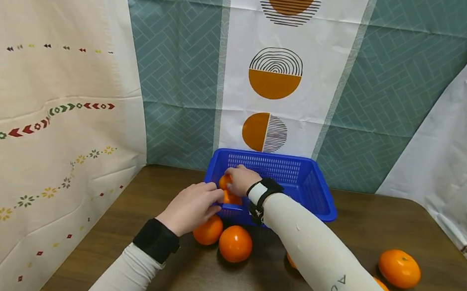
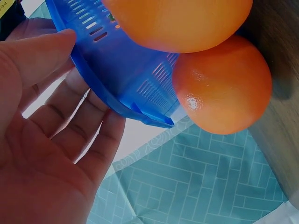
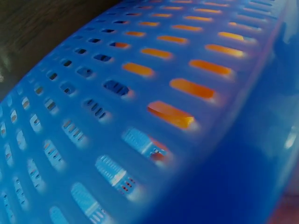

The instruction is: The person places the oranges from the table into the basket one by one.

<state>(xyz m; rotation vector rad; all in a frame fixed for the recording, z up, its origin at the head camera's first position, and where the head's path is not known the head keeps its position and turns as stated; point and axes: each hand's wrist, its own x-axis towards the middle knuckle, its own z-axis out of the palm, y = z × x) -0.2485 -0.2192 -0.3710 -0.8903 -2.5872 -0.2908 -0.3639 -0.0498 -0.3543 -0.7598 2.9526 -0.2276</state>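
Observation:
A blue slotted plastic basket point(image 1: 321, 191) stands at the back of the table. My left hand point(image 1: 194, 205) holds its front left corner; in the left wrist view the thumb lies over the rim point(image 2: 88, 77) with the fingers behind it. Reaching into the basket, my right hand point(image 1: 243, 179) grips an orange point(image 1: 225, 181) near the left side. Another orange point(image 1: 232, 198) lies just below it inside. The right wrist view shows mostly the basket's slotted wall point(image 3: 154, 84), with orange fruit behind the slots. Two oranges, one left point(image 1: 208, 230) and one right point(image 1: 236, 244), sit before the basket.
Further right on the brown wooden table point(image 1: 109, 247) lies an orange point(image 1: 399, 269). A second one point(image 1: 383, 287) is partly covered by my right sleeve, as is another point(image 1: 290, 260) nearer the middle. Patterned cloths point(image 1: 183, 57) hang behind and at both sides.

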